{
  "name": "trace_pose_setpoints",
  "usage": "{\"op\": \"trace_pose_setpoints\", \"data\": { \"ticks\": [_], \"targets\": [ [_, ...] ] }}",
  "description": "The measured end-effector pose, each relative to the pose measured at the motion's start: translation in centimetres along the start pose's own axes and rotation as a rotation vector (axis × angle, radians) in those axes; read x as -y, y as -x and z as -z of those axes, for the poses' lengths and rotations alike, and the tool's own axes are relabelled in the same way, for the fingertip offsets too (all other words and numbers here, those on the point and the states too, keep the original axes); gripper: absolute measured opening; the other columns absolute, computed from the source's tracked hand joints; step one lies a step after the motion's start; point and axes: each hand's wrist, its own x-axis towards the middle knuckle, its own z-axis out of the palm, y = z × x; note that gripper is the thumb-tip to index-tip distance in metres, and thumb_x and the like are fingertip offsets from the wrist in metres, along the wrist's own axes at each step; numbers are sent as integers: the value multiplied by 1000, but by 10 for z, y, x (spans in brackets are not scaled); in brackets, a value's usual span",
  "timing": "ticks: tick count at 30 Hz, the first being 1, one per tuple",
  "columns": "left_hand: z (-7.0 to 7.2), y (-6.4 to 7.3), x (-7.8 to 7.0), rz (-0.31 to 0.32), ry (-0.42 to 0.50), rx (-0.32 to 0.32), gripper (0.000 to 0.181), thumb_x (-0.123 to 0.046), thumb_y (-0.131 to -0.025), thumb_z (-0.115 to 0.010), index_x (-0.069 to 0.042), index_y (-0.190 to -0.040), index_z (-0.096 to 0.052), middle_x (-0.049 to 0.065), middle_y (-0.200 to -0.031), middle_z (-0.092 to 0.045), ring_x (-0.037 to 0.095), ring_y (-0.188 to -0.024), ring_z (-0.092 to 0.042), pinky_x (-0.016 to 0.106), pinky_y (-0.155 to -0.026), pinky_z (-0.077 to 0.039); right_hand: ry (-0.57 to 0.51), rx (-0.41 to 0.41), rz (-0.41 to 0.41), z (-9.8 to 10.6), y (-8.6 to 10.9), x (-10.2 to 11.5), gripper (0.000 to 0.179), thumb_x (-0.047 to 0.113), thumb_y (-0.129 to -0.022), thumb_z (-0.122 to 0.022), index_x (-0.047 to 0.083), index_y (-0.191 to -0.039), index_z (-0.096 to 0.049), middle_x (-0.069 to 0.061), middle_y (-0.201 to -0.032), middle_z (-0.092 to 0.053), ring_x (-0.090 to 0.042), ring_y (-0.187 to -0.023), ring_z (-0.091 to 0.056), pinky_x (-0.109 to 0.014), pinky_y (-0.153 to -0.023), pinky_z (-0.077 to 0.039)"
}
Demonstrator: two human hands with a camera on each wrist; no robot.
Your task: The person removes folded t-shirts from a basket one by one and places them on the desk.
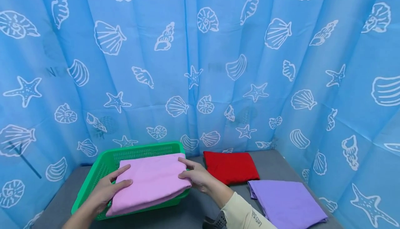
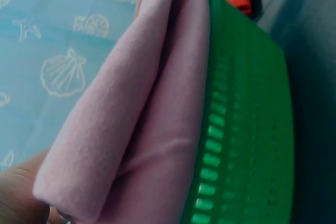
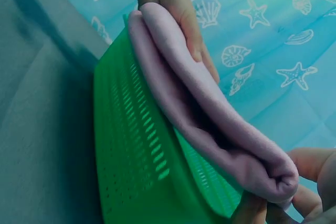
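Observation:
A folded pink cloth (image 1: 153,180) is held level over the green basket (image 1: 84,190), covering most of its opening. My left hand (image 1: 107,189) grips the cloth's left edge, thumb and fingers on top. At the opposite edge my right hand (image 1: 197,175) grips it too; in the right wrist view the fingers (image 3: 310,198) wrap round the folded corner. Thick layers of the pink cloth (image 2: 126,108) show side-on in the left wrist view, beside the basket's slotted wall (image 2: 247,119). Whatever lies inside the basket beneath the cloth is hidden.
A folded red cloth (image 1: 231,168) lies right of the basket on the grey table (image 1: 193,215). Nearer the right edge is a folded purple cloth (image 1: 289,203). A blue curtain (image 1: 200,65) with white shells hangs behind and along the sides.

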Motion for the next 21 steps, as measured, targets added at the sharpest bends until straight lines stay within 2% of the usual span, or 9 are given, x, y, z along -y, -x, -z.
{"op": "trace_pose_setpoints", "data": {
  "ticks": [1,4,6,12,17,21],
  "targets": [
    [-3,1,0,-2,-7,-2,79,-32,-89,-72,-11,-155,-32,32,-159,-8,50,-138,-28,36,-77,-56,-1,1,3,3,2,-1,71,5,-84,-70,14,-149,-45,-22,-147,-39,-25,-98,-61,-36,-79,-58],
    [-11,2,-2,-7,-51,-10,80,-35,-88,-73,-12,-154,-34,32,-158,-13,52,-141,-20,36,-79,-55,7,-2,6,12,9,-4,71,6,-83,-72,15,-148,-46,-22,-147,-38,-25,-97,-61,-34,-75,-59],
    [-17,3,-3,-11,-63,-16,79,-36,-87,-74,-12,-153,-36,32,-157,-16,52,-139,-25,37,-78,-55,17,-7,7,17,13,-5,71,6,-82,-72,15,-148,-47,-22,-147,-37,-26,-97,-61,-33,-75,-59],
    [-35,6,-6,-32,-84,-41,77,-36,-86,-76,-11,-150,-43,32,-153,-28,50,-129,-43,36,-73,-57,18,-6,12,31,26,-9,70,6,-82,-71,13,-148,-47,-25,-150,-33,-29,-113,-54,-40,-85,-58],
    [-47,6,-6,-58,-145,-63,74,-38,-84,-76,-12,-147,-47,32,-149,-38,47,-127,-48,35,-75,-55,-6,-2,5,43,33,-15,70,6,-83,-70,11,-149,-45,-25,-152,-31,-31,-118,-50,-40,-87,-57],
    [-55,7,-9,-66,-188,-80,72,-38,-83,-77,-12,-145,-50,30,-149,-39,49,-134,-40,44,-86,-52,-19,0,3,51,37,-19,71,6,-84,-70,10,-150,-43,-26,-152,-30,-34,-124,-44,-41,-89,-56]
  ]
}}
